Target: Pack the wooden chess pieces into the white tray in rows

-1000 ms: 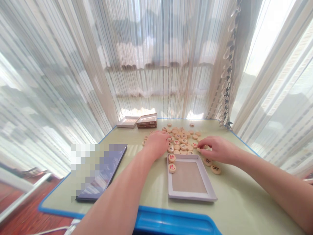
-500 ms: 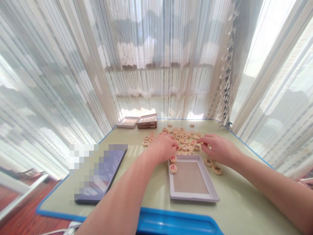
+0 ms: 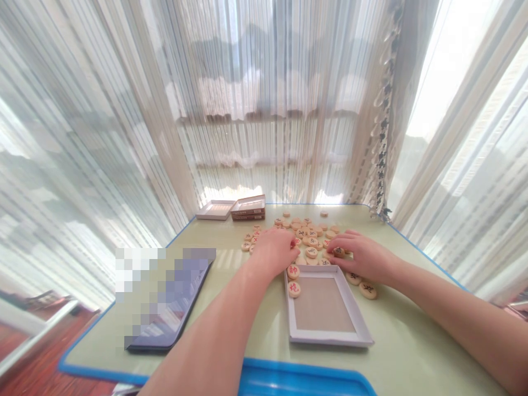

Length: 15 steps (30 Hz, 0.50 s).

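Note:
Many round wooden xiangqi pieces with red or black characters lie loosely heaped on the table. At the left side of the heap is my left hand, its fingers curled down; what they hold, if anything, is hidden. A red-marked piece lies at its fingertips. My right hand reaches in from the right, thumb and fingers around a black-marked piece. In front of the heap sits a shallow white box tray; two red-marked pieces are at its upper left corner.
A dark flat tablet-like device, partly pixelated, lies on the left. At the far left are an open box lid and stacked small boxes. Two black-marked pieces lie right of the tray. The green table has a blue edge.
My right hand has moved left and down onto the pieces, its thumb and fingers now around a black-marked one. My left hand stays nearly in place. The view has tilted slightly upward.

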{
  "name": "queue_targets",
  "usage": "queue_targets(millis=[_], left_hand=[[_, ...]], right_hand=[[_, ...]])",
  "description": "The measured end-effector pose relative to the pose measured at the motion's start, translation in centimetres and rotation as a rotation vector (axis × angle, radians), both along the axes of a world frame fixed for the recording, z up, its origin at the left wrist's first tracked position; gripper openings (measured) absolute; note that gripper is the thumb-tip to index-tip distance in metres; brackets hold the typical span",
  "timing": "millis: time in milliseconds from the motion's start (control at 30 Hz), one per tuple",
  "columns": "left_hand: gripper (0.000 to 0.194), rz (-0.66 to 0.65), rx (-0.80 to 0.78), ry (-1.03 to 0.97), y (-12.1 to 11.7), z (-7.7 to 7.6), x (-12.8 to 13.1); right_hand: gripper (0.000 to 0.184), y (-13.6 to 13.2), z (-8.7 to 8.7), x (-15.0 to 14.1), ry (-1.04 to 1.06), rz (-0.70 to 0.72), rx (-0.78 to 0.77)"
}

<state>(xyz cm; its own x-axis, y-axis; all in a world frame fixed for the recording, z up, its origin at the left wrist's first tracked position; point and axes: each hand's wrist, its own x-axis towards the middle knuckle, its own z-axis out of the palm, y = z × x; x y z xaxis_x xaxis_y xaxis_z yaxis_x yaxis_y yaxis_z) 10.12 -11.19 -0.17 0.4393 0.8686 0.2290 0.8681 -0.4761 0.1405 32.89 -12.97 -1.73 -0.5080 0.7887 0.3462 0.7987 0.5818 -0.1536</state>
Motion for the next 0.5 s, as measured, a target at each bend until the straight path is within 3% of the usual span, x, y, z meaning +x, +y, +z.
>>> queue_targets(millis=[267, 500], left_hand=[[0.030, -0.049, -0.006, -0.075, -0.25, -0.23, 0.03], [0.029, -0.025, 0.079, -0.040, 0.10, -0.42, -0.16]], right_hand=[[0.025, -0.17, 0.24, -0.17, -0.005, 0.036, 0.004], [0.030, 0.08, -0.17, -0.86, 0.079, -0.049, 0.060]])
